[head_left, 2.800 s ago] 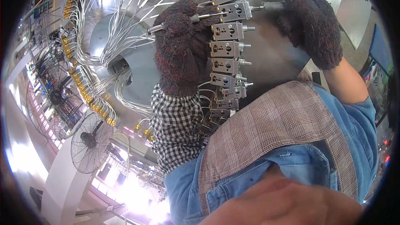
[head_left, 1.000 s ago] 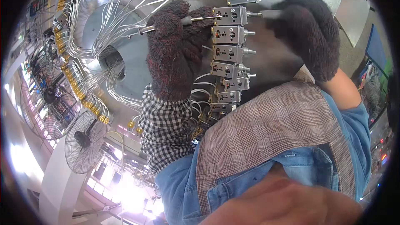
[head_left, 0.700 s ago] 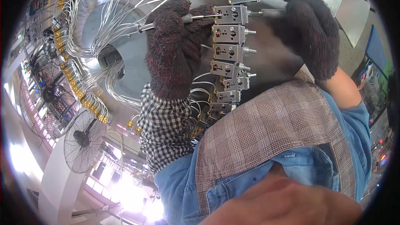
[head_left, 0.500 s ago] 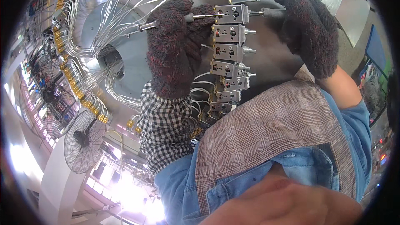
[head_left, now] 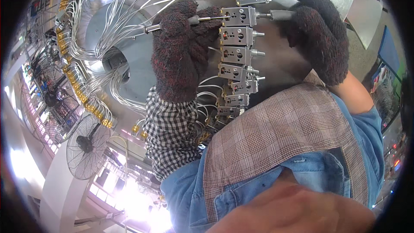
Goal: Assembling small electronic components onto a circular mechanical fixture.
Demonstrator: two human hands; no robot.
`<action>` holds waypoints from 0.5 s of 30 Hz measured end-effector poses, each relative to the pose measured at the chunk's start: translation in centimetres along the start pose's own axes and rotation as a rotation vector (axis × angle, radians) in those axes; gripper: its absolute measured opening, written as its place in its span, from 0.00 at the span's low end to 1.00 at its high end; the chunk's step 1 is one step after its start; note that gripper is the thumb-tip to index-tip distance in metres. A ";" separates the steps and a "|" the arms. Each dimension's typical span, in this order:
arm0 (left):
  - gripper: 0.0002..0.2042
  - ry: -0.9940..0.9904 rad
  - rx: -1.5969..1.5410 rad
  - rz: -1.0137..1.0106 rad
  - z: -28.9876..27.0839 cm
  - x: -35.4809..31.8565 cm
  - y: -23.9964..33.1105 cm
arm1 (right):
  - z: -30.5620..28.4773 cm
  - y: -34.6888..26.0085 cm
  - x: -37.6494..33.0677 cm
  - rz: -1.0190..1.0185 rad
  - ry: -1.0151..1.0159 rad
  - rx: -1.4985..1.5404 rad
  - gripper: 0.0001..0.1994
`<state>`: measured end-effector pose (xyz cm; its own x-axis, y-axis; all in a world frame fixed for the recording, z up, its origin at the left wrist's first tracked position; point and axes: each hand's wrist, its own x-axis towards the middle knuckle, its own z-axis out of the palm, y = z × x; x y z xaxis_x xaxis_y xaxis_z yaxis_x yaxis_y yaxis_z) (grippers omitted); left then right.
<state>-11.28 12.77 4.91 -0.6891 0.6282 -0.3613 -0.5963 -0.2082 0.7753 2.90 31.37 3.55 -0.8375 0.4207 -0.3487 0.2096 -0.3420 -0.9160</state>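
Note:
Both hands wear dark knitted work gloves. My left hand (head_left: 177,51) is closed around a slim screwdriver (head_left: 211,18), whose thin metal shaft runs to the right. Its tip meets the face of a small metal thermostat-like box (head_left: 239,17). On that box's right side, a grey-handled tool (head_left: 281,15) lines up with the protruding shaft. My right hand (head_left: 321,32) grips this tool's outer end, with the upper finger raised away; the glove hides part of the grip. Similar boxes (head_left: 236,36) stand in a curved row above and below.
White wires (head_left: 116,21) fan across a round grey metal table (head_left: 142,64) from a central opening. Brass-coloured fittings (head_left: 77,92) line the left rim. Beyond it stand a black fan (head_left: 86,143) and a larger one (head_left: 51,98). My checked apron (head_left: 276,125) is close to the near boxes.
The boxes beside my hands have shifted slightly downward in the picture. My right hand's upper finger has lifted and spread farther from the grey handle. The left hand keeps its screwdriver.

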 end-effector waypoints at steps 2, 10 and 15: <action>0.15 0.033 -0.008 0.018 0.0 -0.1 -0.2 | 0.4 -0.2 -0.1 -0.036 -0.019 -0.044 0.21; 0.14 0.025 -0.035 0.004 -0.3 -0.1 -0.5 | -1.2 0.9 1.5 -0.883 0.007 -1.099 0.15; 0.16 -0.035 0.061 0.035 -1.0 0.0 -0.9 | -1.3 0.8 1.4 -0.761 -0.001 -0.976 0.14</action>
<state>-11.17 12.16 3.67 -0.6938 0.6473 -0.3157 -0.5452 -0.1856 0.8175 2.55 32.76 2.07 -0.9111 0.2375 0.3369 -0.0426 0.7588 -0.6500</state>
